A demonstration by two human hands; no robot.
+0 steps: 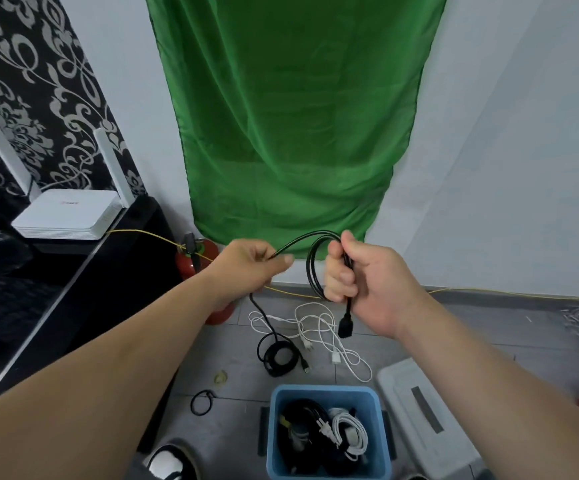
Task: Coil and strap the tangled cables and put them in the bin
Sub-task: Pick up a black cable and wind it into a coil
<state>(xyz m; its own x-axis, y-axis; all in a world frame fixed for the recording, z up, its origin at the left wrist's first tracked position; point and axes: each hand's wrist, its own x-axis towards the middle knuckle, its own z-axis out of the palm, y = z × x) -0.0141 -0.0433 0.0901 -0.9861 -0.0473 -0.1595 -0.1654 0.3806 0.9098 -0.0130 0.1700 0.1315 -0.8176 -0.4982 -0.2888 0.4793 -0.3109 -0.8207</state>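
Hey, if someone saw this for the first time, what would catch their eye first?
A big green cloth hangs on the wall, filling the top centre. Just below it, the left hand and right hand hold a black cable between them, with loops gathered in the right. At the bottom, a blue bin holds coiled cables.

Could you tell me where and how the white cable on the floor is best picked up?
I would pinch the white cable from above at its near plug: it lies flat on the floor in loose, crossing loops, so lifting an end should let them fall open rather than tighten.
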